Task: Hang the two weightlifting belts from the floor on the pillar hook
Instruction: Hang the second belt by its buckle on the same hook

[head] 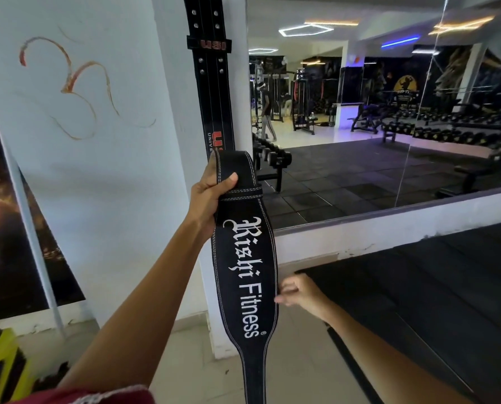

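In the head view, a black belt (245,275) with white stitching is held up in front of the white pillar (173,118). The left hand (211,191) is closed around the folded upper end of this belt, with the thumb pressed on the front face. The right hand (300,290) is lower and to the right; its fingers are curled and touch the right edge of the belt, but whether the edge is really pinched cannot be told. The long tail of the belt hangs down toward the tiled floor (296,360).

A second black belt (211,74) is already hanging on the pillar, above and behind the held one. The hook itself is out of the frame at the top, so its position is not seen.

Several risks can be judged. The held belt is gripped mostly at one end, so it may slip if the grip is loosened while it is raised. The hanging belt may be pushed off the hook when the second one is put over it. Because the hook is high, the loop may miss it.

On the held belt, "Rishi Fitness" is written in white letters. On the hanging belt, "USI" is read on a small keeper band, and lower, a red "U" with "UNIVE" is partly seen.
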`<state>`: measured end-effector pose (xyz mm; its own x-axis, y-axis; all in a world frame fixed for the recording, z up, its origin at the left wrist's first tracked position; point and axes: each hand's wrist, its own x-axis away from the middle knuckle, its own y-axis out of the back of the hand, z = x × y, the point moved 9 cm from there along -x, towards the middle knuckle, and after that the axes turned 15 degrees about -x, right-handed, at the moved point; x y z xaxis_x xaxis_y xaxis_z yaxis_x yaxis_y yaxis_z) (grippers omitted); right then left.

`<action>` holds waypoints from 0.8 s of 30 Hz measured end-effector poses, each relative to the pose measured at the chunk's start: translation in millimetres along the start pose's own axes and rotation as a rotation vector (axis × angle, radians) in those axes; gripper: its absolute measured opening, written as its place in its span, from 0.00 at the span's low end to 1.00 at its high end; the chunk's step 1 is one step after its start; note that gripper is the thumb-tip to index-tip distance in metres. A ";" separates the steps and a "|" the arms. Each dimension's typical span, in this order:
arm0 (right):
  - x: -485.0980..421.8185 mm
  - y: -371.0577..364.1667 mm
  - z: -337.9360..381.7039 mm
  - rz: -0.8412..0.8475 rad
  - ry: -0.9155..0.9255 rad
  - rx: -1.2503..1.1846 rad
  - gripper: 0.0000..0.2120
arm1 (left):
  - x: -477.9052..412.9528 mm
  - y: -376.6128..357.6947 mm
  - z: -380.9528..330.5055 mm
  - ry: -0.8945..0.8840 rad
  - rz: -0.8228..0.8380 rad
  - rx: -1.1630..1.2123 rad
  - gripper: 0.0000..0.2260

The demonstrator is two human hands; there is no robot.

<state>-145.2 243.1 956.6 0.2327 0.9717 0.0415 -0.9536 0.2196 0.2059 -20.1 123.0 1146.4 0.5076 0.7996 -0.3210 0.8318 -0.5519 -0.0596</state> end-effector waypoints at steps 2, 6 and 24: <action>-5.2 4.2 9.3 0.021 -0.034 0.032 0.19 | -1.8 4.1 9.6 -0.015 0.010 -0.029 0.06; -35.3 8.4 116.6 -0.083 0.098 -0.415 0.25 | 4.5 0.2 29.3 0.023 0.056 -0.093 0.09; -82.2 38.6 156.9 -0.322 0.028 -0.899 0.21 | 43.9 -15.0 106.4 0.129 0.447 -0.380 0.08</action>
<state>-171.2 158.0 1114.6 0.5162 0.8519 0.0880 -0.6368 0.4505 -0.6257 -34.2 141.2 1032.6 0.8302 0.5446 -0.1189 0.5415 -0.7372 0.4042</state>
